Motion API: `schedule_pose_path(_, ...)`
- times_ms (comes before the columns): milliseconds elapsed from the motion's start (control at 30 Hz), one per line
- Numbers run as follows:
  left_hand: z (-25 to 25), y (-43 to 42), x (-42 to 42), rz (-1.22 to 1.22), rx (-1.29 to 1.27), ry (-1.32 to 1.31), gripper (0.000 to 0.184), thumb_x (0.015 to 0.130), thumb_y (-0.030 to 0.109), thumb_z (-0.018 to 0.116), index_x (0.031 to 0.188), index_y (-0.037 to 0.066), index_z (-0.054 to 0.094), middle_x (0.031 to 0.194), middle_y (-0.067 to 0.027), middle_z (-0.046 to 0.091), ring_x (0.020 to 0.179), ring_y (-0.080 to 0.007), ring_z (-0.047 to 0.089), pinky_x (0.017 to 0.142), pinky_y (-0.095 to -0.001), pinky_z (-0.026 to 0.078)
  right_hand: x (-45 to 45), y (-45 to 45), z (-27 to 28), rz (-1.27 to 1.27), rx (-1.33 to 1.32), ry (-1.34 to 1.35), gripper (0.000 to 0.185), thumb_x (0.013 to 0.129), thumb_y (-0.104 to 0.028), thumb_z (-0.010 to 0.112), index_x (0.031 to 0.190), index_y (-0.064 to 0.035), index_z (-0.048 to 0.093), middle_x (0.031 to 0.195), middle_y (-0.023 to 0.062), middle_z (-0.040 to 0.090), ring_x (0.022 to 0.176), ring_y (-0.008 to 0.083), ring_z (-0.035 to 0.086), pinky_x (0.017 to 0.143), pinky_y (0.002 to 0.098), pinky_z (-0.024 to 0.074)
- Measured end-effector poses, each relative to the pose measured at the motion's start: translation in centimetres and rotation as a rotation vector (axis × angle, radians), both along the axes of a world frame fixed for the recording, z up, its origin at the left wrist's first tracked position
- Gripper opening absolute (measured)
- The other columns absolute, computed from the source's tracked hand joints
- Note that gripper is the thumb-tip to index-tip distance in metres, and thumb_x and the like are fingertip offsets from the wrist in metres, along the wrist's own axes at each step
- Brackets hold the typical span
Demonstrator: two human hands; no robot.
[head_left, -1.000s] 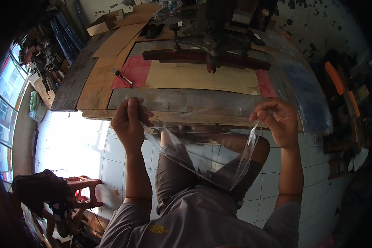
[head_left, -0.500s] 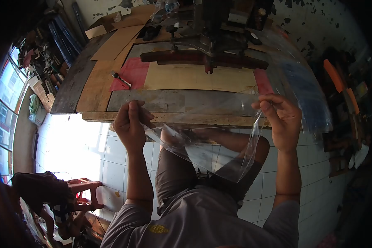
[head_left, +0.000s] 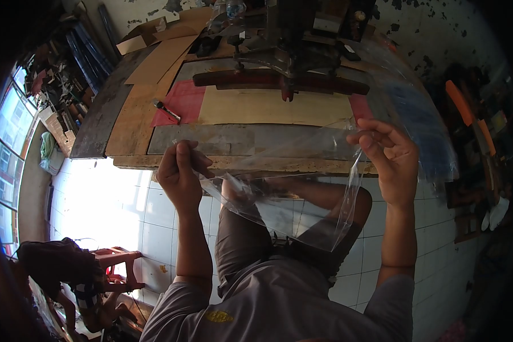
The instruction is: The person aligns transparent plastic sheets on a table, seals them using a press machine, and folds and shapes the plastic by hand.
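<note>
A clear plastic sheet (head_left: 293, 218) hangs in front of my lap, stretched between both hands and sagging in folds towards my legs. My left hand (head_left: 180, 174) is closed on its left edge, thumb pressed against curled fingers. On the other side my right hand (head_left: 392, 165) pinches the upper right corner between thumb and forefinger, with the other fingers loosely bent. Beyond the sheet, a dark press-like machine with a red-brown bar (head_left: 279, 80) stands over a yellowish strip (head_left: 273, 106) with red ends on the workbench.
A black-and-silver tool (head_left: 167, 111) lies on the red area at left. Cardboard (head_left: 159, 60) covers the bench's far left. Bluish clear plastic sheets (head_left: 422, 125) drape over its right side. Another person (head_left: 62, 265) bends near a red stool (head_left: 122, 265) at lower left.
My right hand has shifted slightly up, its fingers a little more spread, and the sheet's upper right corner has risen with it. My left hand has stayed nearly still.
</note>
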State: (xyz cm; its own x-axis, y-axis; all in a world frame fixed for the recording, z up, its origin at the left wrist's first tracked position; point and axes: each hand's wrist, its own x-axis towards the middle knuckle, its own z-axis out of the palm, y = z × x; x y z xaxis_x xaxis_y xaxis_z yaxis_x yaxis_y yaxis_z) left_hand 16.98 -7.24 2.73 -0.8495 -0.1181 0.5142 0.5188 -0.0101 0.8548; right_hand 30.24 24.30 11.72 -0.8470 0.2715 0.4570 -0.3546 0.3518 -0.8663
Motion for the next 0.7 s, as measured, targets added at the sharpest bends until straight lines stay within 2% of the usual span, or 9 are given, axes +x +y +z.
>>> schedule_pose_path(133, -0.09, 0.23, 0.3, 0.064, 0.014, 0.035, 0.032, 0.113, 0.022, 0.052, 0.101, -0.003, 0.067, 0.065, -0.0085, 0.067, 0.046, -0.0109, 0.059, 0.044, -0.0244, 0.045, 0.11, -0.03, 0.29, 0.032, 0.038, -0.021, 0.027, 0.098, -0.013, 0.075, 0.12, 0.0023, 0.071, 0.098, 0.0109, 0.079, 0.1, 0.0181, 0.077, 0.095, 0.0316, 0.0528)
schedule_pose_path(300, -0.43, 0.44, 0.37, 0.072, 0.061, 0.05, 0.031, 0.113, 0.021, 0.05, 0.102, -0.003, 0.066, 0.064, -0.0087, 0.066, 0.045, -0.0115, 0.059, 0.045, -0.0243, 0.045, 0.04, 0.18, 0.42, 0.041, 0.045, -0.042, 0.026, 0.099, -0.011, 0.074, 0.121, 0.0023, 0.07, 0.098, 0.0108, 0.079, 0.102, 0.0182, 0.076, 0.096, 0.0325, 0.0527)
schedule_pose_path(400, -0.44, 0.48, 0.39, 0.083, 0.062, 0.062, 0.03, 0.113, 0.022, 0.051, 0.103, -0.003, 0.066, 0.064, -0.0087, 0.066, 0.045, -0.012, 0.059, 0.045, -0.0243, 0.045, 0.16, -0.17, 0.58, 0.057, -0.101, -0.073, 0.028, 0.099, -0.012, 0.073, 0.123, 0.002, 0.069, 0.097, 0.0109, 0.08, 0.103, 0.0181, 0.076, 0.1, 0.0346, 0.0517)
schedule_pose_path(500, -0.74, 0.46, 0.19, 0.094, 0.062, 0.079, 0.031, 0.113, 0.022, 0.051, 0.103, -0.003, 0.066, 0.065, -0.0088, 0.066, 0.045, -0.0122, 0.059, 0.045, -0.0246, 0.045, -0.07, 0.23, 0.42, 0.063, -0.026, -0.042, 0.029, 0.1, -0.013, 0.073, 0.124, 0.0019, 0.068, 0.099, 0.0113, 0.08, 0.102, 0.0175, 0.076, 0.099, 0.0348, 0.0533)
schedule_pose_path(700, -0.75, 0.41, 0.44, 0.109, 0.041, 0.114, 0.031, 0.113, 0.022, 0.051, 0.104, -0.003, 0.067, 0.066, -0.0095, 0.068, 0.047, -0.0121, 0.061, 0.046, -0.0248, 0.046, -0.7, 0.74, 0.69, 0.018, 0.076, -0.17, 0.027, 0.099, -0.02, 0.075, 0.116, 0.0008, 0.072, 0.101, 0.0123, 0.081, 0.102, 0.0165, 0.075, 0.099, 0.0331, 0.0533)
